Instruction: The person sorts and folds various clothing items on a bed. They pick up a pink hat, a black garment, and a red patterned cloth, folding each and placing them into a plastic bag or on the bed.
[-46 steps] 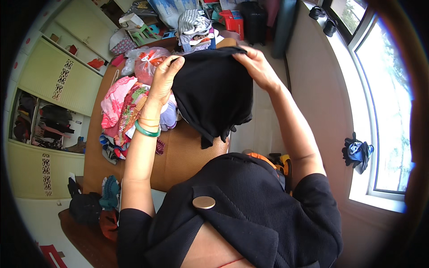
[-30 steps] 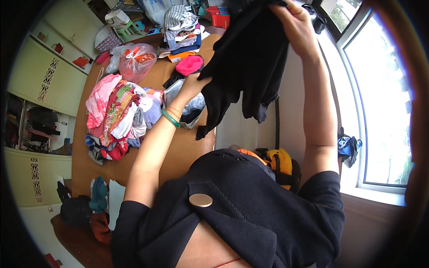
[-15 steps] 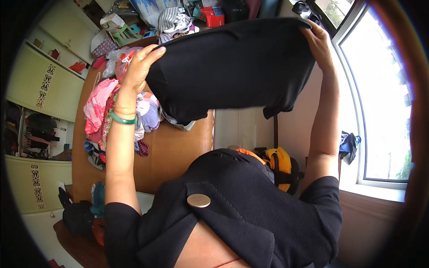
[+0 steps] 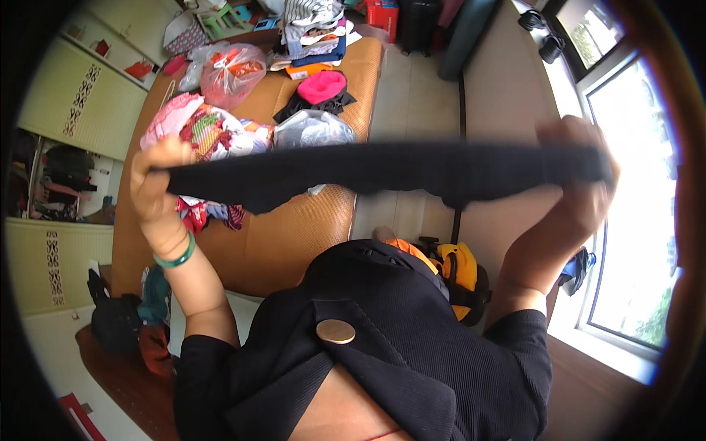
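A black garment [image 4: 382, 167] is stretched sideways in the air before my chest, seen as a narrow band with a wavy lower edge. Its left end is gripped by my left hand [image 4: 158, 180], whose wrist wears a green bangle. My right hand [image 4: 581, 173], smeared by motion, is closed round the other end near the window. What kind of garment it is cannot be made out. Beneath and beyond it, on a brown woven-topped bed [image 4: 294, 235], lie a heap of pink and patterned clothes [image 4: 198, 125] and a clear plastic bag [image 4: 312, 131].
Farther along the bed are a black-and-pink clothing bundle [image 4: 321, 90], a bag with red contents [image 4: 234, 73] and a folded clothes stack [image 4: 312, 37]. Cabinets [image 4: 66, 95] line the left. A bright window [image 4: 632, 191] stands at right; a yellow-and-black bag [image 4: 460, 272] sits below.
The black garment has come down and nearer, turning from a broad hanging panel into a thin stretched band. Both hands have lowered and spread wider apart, uncovering more of the bed.
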`<move>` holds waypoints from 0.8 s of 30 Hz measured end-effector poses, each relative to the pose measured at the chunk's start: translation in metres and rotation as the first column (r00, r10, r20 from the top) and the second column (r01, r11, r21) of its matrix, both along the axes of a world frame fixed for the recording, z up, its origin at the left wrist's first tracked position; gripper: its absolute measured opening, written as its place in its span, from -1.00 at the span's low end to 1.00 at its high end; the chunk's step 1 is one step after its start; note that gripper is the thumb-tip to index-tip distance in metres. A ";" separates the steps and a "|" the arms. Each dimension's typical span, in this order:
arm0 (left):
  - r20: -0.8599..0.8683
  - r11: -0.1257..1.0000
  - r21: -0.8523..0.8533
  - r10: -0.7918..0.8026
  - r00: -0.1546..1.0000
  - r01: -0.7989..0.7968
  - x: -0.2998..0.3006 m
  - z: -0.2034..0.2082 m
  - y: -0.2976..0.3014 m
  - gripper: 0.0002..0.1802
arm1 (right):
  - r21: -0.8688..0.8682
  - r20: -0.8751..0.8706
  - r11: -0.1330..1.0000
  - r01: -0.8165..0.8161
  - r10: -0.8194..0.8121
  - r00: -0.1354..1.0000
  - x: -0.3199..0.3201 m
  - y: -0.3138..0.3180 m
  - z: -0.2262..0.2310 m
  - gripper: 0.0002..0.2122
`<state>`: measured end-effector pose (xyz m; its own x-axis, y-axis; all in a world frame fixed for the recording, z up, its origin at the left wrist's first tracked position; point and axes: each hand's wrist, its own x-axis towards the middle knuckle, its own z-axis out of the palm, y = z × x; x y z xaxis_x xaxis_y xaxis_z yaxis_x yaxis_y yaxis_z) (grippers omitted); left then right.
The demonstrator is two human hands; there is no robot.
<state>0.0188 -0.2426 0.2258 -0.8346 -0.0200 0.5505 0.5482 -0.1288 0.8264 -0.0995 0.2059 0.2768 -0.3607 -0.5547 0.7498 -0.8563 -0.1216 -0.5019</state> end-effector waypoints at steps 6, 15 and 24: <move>-0.081 0.783 -0.047 -0.622 0.779 0.620 0.069 -0.002 0.015 -0.84 | 0.002 0.159 0.514 -0.857 0.846 0.508 0.021 -0.054 -0.018 -0.90; -0.222 0.723 0.045 -0.666 0.712 0.690 0.103 -0.031 0.016 -0.94 | -0.167 0.374 0.141 -0.976 0.925 0.069 0.035 -0.116 -0.037 -0.83; -0.238 0.787 0.085 -0.580 0.779 0.612 0.138 -0.050 0.003 -0.93 | -0.202 0.451 0.044 -0.978 0.891 -0.053 0.026 -0.151 -0.046 -0.80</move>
